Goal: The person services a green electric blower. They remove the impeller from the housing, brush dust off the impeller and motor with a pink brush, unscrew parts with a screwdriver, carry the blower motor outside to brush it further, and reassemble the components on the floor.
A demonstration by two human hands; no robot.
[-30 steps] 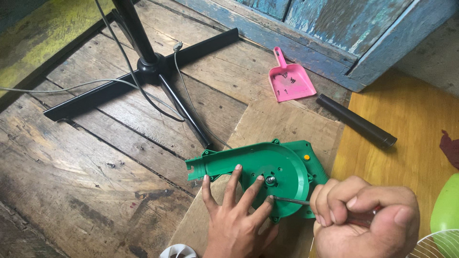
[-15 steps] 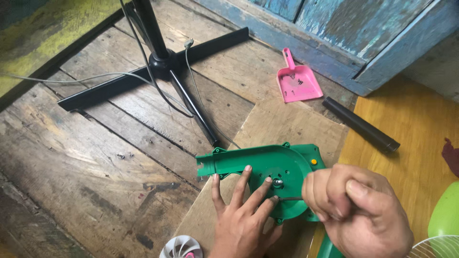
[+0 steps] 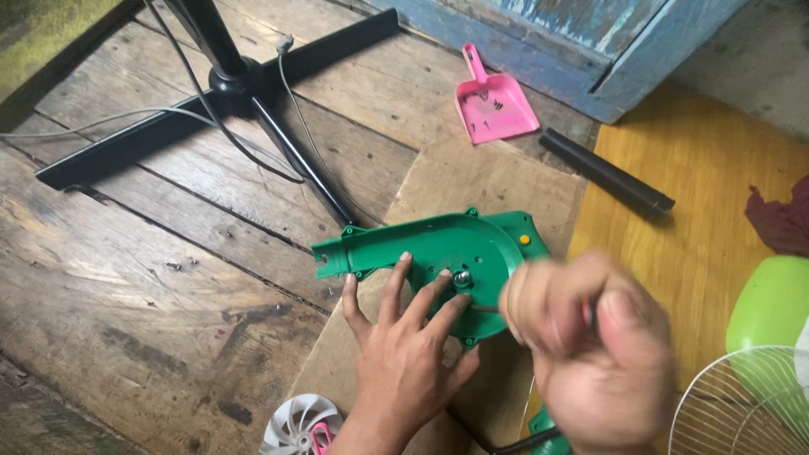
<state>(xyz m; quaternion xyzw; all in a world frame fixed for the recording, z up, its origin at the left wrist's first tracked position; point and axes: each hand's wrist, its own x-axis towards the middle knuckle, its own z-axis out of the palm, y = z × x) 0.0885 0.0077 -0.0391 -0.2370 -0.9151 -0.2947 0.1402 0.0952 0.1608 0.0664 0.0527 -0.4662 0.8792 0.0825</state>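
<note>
Blurred right hand (image 3: 590, 354) over green housing (image 3: 438, 253)

Weathered plank floor (image 3: 126, 337), grey-brown, gaps between boards. Blue painted wooden door frame (image 3: 581, 50) along the top. Yellow mat (image 3: 699, 211) at right. Cardboard sheet (image 3: 489, 181) over planks. Soft daylight.

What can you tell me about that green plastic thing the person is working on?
The green housing looks like moulded plastic: a round, snail-shaped shell with a straight spout pointing left, small screw tabs round its rim and an orange dot near its right edge. A metal shaft end sits at its centre. It lies flat on a sheet of cardboard over the plank floor. The left hand presses spread fingers on it; the blurred right hand is at its right side.
</note>
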